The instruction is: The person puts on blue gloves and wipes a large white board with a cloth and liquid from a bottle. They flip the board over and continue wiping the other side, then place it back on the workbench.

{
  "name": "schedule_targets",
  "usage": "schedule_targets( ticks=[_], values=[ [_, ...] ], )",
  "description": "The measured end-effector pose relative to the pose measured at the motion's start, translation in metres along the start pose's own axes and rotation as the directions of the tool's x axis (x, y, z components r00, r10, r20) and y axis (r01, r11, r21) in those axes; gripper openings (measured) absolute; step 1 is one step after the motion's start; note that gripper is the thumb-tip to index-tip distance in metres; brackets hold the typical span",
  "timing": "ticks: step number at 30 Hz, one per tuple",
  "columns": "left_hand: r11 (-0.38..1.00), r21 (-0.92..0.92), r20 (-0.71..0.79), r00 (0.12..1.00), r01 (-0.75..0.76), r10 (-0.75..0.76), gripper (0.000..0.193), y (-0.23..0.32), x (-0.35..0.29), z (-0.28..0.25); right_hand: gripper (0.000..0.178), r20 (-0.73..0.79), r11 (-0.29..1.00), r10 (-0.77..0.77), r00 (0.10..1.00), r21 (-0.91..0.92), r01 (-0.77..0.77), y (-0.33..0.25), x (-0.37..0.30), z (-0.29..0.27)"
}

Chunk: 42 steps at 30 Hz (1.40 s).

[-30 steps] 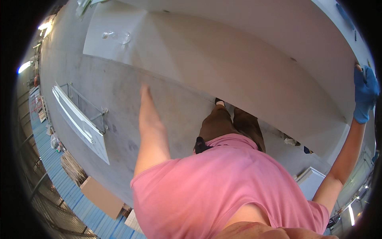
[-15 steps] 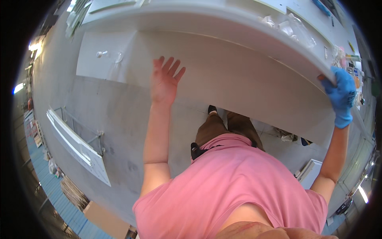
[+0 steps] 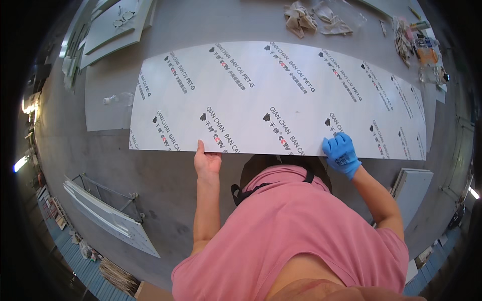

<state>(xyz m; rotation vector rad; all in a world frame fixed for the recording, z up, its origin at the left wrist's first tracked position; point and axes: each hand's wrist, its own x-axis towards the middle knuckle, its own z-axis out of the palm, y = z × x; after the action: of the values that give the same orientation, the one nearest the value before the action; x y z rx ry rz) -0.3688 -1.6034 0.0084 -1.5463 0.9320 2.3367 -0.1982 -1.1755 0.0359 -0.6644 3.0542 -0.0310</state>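
A long white panel [image 3: 196, 98], covered in a printed protective film, lies flat in front of me. My left hand [image 3: 208, 161] is bare and holds its near edge, thumb on top and fingers underneath. Over the same edge, further right, my right hand [image 3: 341, 154] in a blue glove is closed, its curled fingers on the printed face. What lies under those curled fingers is hidden.
Crumpled cloths [image 3: 299, 19] lie beyond the panel, with bottles [image 3: 429, 75] at the far right. Glasses [image 3: 123, 19] rest on stacked boards [image 3: 113, 40] at the far left. More panels [image 3: 108, 213] lean on a metal rack at left.
The raised panel has come down flat, its printed face now showing. My left hand has gone from spread in the air to the near edge; my right hand has moved left along the panel.
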Motion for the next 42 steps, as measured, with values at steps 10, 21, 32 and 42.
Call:
schedule_targets(
  ticks=[10,21,32,42],
  values=[
    [0.992,0.037,0.015,0.993,0.119,-0.120,0.045,-0.030,0.081,-0.024,0.039,0.342,0.943,0.293,0.893,0.052,-0.330,-0.025,0.017,0.025],
    [0.988,0.138,-0.004,0.997,0.070,-0.071,0.052,-0.041,0.091,-0.020,0.023,0.174,0.728,0.475,0.862,0.473,-0.497,0.030,0.082,0.004],
    [0.980,0.195,0.028,0.999,0.023,-0.029,0.054,-0.037,0.090,-0.024,0.057,-0.503,0.957,0.288,0.815,0.120,-0.265,0.223,0.313,0.026],
    [0.960,0.280,-0.022,0.999,0.030,-0.025,0.053,-0.029,0.072,-0.024,0.046,-0.482,0.946,0.314,0.818,0.086,-0.312,0.359,0.372,0.162]
  ],
)
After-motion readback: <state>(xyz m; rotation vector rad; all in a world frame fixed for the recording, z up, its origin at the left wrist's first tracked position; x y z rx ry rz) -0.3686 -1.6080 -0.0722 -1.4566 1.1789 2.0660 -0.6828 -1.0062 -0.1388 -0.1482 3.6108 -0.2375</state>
